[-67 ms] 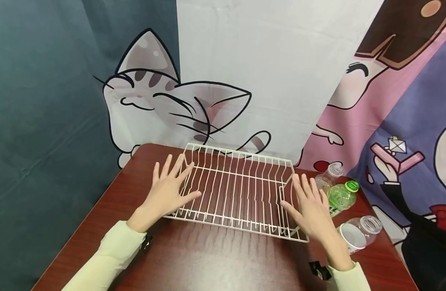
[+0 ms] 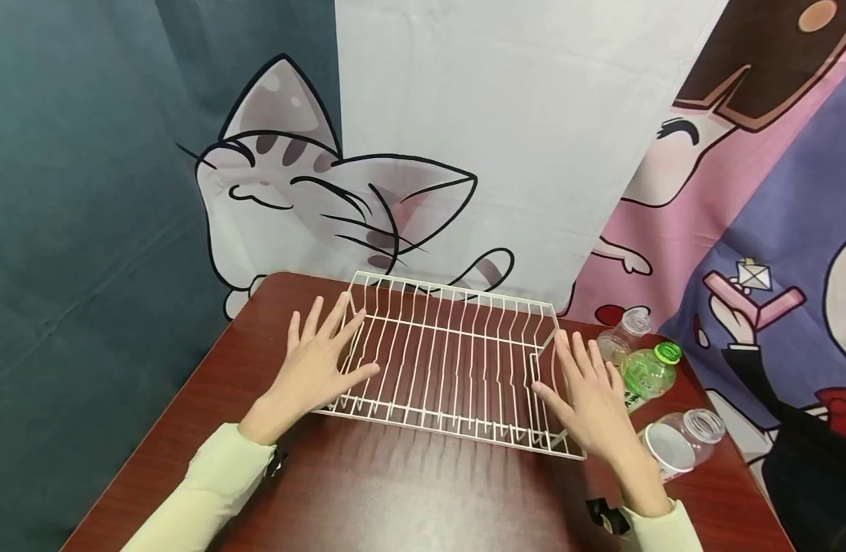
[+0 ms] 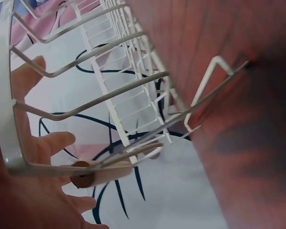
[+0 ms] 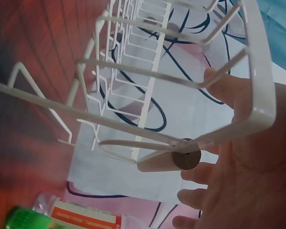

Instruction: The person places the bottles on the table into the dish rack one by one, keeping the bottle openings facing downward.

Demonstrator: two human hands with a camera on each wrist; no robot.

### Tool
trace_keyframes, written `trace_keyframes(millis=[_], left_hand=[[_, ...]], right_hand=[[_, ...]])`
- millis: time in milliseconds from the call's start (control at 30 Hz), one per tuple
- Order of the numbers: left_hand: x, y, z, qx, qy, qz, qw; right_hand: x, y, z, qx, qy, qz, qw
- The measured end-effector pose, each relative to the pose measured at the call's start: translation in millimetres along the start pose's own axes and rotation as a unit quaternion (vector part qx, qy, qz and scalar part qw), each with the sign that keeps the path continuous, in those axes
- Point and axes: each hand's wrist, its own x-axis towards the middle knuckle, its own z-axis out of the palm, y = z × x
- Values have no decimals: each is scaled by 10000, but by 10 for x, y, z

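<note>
A white wire rack [image 2: 457, 332] stands on the dark red-brown table, with evenly spaced upright bars. My left hand [image 2: 309, 368] is at its left end, fingers straight and spread. At the right end is my right hand [image 2: 591, 402], its fingers likewise extended. Neither hand grips a bar. In the left wrist view, the rack's end frame [image 3: 5, 119] crosses in front of my left hand [image 3: 47, 200]. The right wrist view has the opposite end frame [image 4: 262, 86] beside my right hand [image 4: 248, 176]. Whether either palm touches the rack, I cannot tell.
Right of the rack are a clear bottle [image 2: 623, 337], a green-capped bottle [image 2: 649, 373] and a wide clear bottle [image 2: 681, 443], all close to my right hand. Behind the table hangs a printed cartoon curtain [image 2: 519, 115]. Dark fabric [image 2: 85, 230] borders the left side.
My left hand has shifted very slightly left and upward in the head view. The right hand, rack and bottles look unchanged.
</note>
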Motion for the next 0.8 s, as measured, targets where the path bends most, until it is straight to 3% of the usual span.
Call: trace_keyframes(millis=[167,333,533,633,700,733,800], left_hand=[[-145,-31,9,-463,220,-236,9984],[-314,-19,32,-1155,496,-487,9909],[-421,-21,80,-1696,979,-456,9796],[-470,-41,124,-1828,1072,-399,9765],[-498,-54,161,-1905,1124,-366,9745],[-510,-58,181,-1946,1135,-355,9736],[-528,-63,225,-2016,1184,-302,9718]], right_hand=[[-88,-4,42,302,189,-9,9994],[-208,-28,28,824,397,59,9958],[-402,-91,33,1350,1092,179,9847],[-540,-149,43,1658,1771,344,9695],[-634,-178,51,1822,2393,432,9527],[-688,-188,57,1877,2735,503,9420],[-779,-198,66,2102,3512,640,9102]])
